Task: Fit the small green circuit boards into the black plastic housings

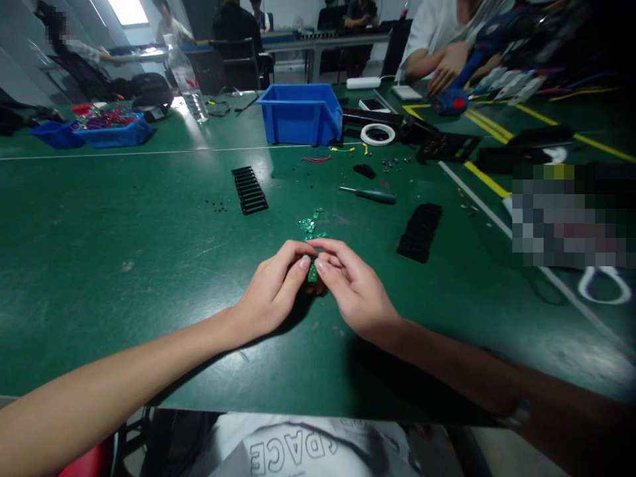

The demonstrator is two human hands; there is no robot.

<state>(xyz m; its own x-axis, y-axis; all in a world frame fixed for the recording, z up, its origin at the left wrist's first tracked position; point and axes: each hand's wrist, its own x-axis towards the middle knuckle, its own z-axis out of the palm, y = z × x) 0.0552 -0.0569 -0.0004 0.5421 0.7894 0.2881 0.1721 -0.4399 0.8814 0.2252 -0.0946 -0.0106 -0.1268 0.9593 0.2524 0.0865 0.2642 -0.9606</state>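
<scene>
Both hands meet over the green table [163,285], pinching a small green circuit board [313,273] between thumbs and fingertips. My left hand [276,286] grips it from the left, my right hand [355,286] from the right. Something dark and reddish shows beneath the board, too covered by fingers to make out. Just past the fingertips lies a loose pile of small green circuit boards [309,225]. A slotted black plastic strip [249,191] lies beyond my left hand, and a similar black piece [420,232] rests to the right. A green-handled screwdriver [375,195] lies beyond my right hand.
A blue bin [298,116] stands at the back middle, beside a roll of white tape [377,134]. Farther left are a water bottle [187,83] and a blue tray [114,131] of red parts. A co-worker's hand [447,69] is near a blue power drill [452,99].
</scene>
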